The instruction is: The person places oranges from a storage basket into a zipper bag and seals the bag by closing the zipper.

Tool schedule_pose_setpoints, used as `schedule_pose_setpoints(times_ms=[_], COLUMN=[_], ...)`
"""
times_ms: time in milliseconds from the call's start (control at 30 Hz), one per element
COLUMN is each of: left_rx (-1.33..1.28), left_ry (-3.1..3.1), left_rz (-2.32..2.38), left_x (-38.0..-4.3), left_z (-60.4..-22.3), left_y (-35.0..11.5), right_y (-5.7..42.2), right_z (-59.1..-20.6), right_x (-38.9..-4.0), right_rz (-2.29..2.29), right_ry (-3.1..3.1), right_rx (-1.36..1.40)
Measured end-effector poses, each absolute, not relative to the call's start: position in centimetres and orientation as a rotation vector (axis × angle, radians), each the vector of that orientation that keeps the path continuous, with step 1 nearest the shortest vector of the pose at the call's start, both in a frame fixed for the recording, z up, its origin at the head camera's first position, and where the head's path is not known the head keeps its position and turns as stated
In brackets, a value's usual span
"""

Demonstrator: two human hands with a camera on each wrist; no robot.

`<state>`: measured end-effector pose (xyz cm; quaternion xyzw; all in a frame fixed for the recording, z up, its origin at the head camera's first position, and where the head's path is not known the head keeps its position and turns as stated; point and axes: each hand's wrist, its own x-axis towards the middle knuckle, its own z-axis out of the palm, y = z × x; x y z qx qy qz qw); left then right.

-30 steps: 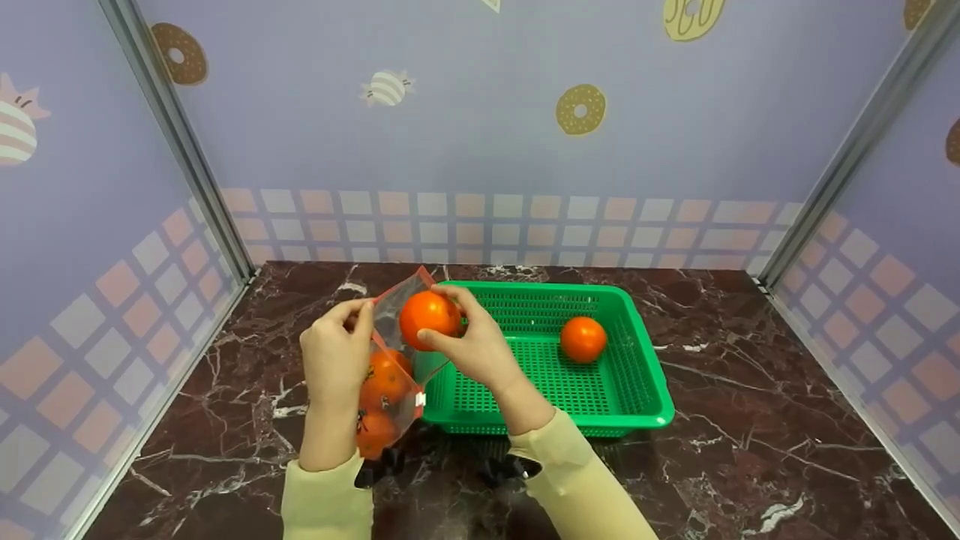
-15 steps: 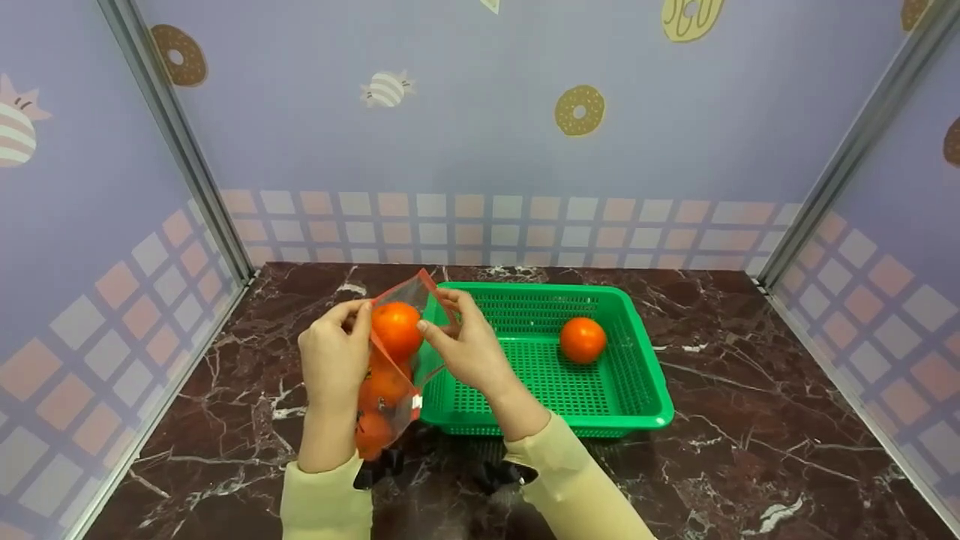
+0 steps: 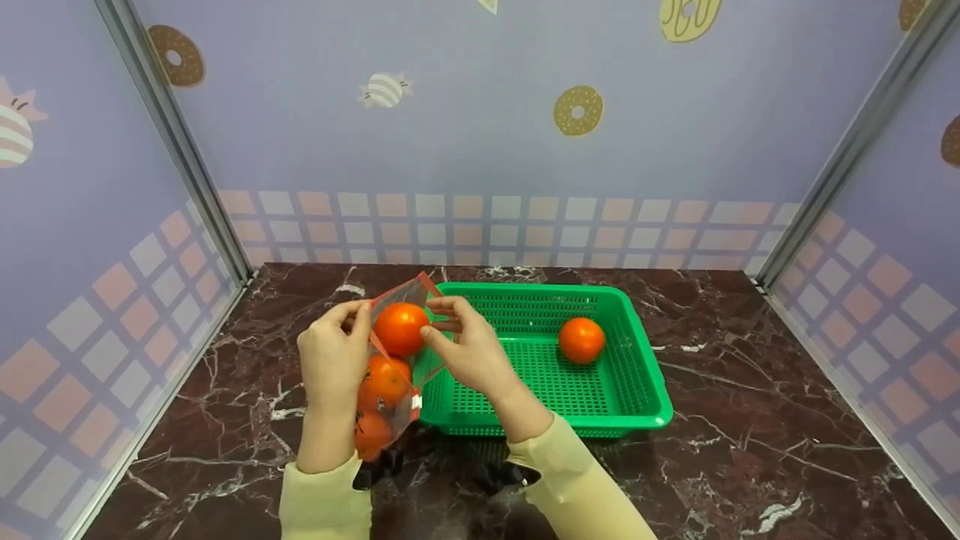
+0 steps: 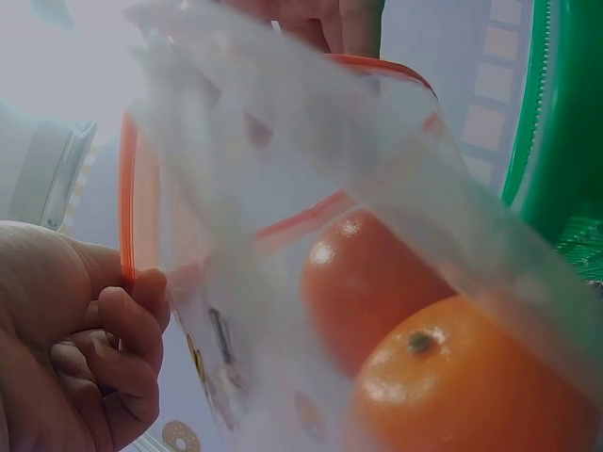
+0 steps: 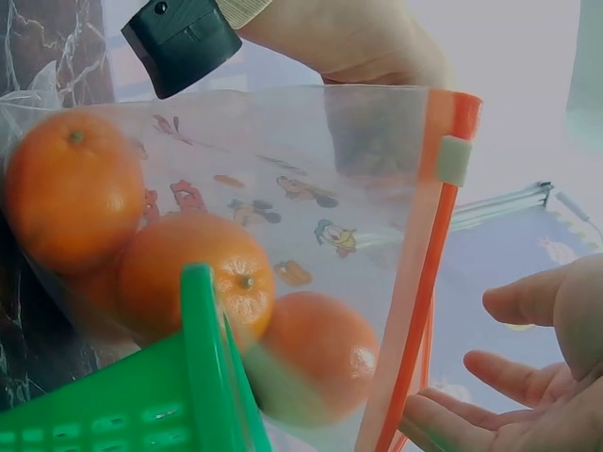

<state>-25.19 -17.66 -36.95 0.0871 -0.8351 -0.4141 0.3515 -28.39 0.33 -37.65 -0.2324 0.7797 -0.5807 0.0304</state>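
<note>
My left hand (image 3: 334,356) pinches the red-edged rim of a clear slider zip bag (image 4: 141,207), holding its mouth apart. Several oranges lie inside: a topmost orange (image 3: 402,328) near the mouth, another orange (image 3: 385,381) under it and a lower orange (image 3: 373,433). Printed cartoon figures mark the bag's side in the right wrist view. My right hand (image 3: 472,349) is at the bag's mouth, fingers loosely spread; in the right wrist view its fingertips (image 5: 429,419) are by the red rim and hold no fruit. Whether they touch the rim, I cannot tell.
A green plastic basket (image 3: 652,375) stands right of the bag, one orange (image 3: 582,340) in its right part. Beneath is a dark red marbled tabletop (image 3: 750,450). Patterned panels (image 3: 480,135) rise at the back and both sides.
My right hand has lowered an orange leftward into the bag and let it go; its fingers have since drawn slightly off the fruit. The left hand has stayed nearly still at the rim.
</note>
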Motion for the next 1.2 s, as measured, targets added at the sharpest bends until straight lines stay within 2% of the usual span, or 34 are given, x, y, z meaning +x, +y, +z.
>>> schedule_pose_setpoints(times_ms=[733,1200], left_rx=[0.221,0.226], left_ry=[-2.158,-2.172], left_rz=[-1.056,-1.073], left_x=[-25.3,-25.2], left_z=[-37.0,-37.0], left_y=[-17.6,-17.6], right_y=[1.7,3.0], right_z=[-36.5,-35.9], right_x=[-28.4,-29.6], right_rz=[-1.728,-1.677], right_ry=[2.488,2.565], right_rx=[-0.709,-0.651])
